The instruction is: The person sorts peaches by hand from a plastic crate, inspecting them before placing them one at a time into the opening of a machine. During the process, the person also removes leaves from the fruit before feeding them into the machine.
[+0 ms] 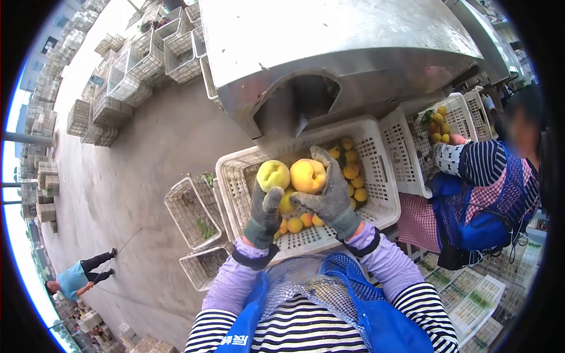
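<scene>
Both my hands wear grey gloves and are raised over a white plastic crate [379,162]. My left hand [265,210] is closed on a greenish-yellow peach [273,175], held from below. In my right hand [336,199] sits a larger orange-yellow peach [308,176], with the fingers curled round its right side. The two peaches are side by side, close together. Several yellow peaches [351,171] lie in the crate under and beside my hands; my gloves hide part of the crate's contents.
A metal machine [347,35] with a dark opening [297,100] stands just beyond the crate. At right, a person [485,182] reaches toward another crate of peaches [459,109]. Stacked crates [123,82] line the upper left. Another person [73,282] is on the concrete floor at left.
</scene>
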The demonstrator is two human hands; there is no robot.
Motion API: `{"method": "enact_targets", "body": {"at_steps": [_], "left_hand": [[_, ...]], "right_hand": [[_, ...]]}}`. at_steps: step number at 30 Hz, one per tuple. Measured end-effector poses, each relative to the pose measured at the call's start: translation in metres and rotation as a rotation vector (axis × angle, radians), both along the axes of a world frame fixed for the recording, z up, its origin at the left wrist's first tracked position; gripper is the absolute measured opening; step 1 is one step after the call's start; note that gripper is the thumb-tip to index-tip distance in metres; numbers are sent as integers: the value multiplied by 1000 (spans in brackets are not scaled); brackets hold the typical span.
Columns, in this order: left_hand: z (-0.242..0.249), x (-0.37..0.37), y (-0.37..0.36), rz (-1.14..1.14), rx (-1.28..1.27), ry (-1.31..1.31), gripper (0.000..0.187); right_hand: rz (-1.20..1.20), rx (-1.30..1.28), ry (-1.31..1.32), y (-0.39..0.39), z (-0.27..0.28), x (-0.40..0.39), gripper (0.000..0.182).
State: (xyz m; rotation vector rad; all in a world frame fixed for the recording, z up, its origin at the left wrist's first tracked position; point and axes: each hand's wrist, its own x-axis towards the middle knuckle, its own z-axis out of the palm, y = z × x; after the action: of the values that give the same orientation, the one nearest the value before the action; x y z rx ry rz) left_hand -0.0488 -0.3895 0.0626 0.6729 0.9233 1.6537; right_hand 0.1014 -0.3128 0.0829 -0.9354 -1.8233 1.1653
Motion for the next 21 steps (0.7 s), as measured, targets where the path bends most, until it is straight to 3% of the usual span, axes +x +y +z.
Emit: {"method": "enact_targets", "body": {"at_steps": [2, 5, 8, 9, 10, 12, 15, 21], "left_hand": [[0, 3, 5, 6, -10, 63, 77], [20, 13, 23, 25, 39, -4, 65], [58, 9, 33, 199, -6, 13, 56], [66, 0, 31, 199, -27, 98, 52], [74, -9, 29, 199, -48, 184, 50], [54, -12, 29, 270, -72, 54, 51], [19, -4, 32, 298, -171, -36, 52], [7, 1, 38, 151, -188, 85, 56]], "right_hand": [[-34, -8, 0, 3, 11, 0, 101], [-88, 30, 39, 22, 29, -7, 92], [-170, 464, -152, 49, 37, -31, 81], [-247, 411, -120, 55, 43, -46, 68], [-232, 448, -265, 69, 34, -53, 66], [-203, 516, -551, 103, 0, -68, 61], [-172, 376, -468, 138, -15, -62, 54], [-256, 431, -288, 180, -51, -68, 41]]}}
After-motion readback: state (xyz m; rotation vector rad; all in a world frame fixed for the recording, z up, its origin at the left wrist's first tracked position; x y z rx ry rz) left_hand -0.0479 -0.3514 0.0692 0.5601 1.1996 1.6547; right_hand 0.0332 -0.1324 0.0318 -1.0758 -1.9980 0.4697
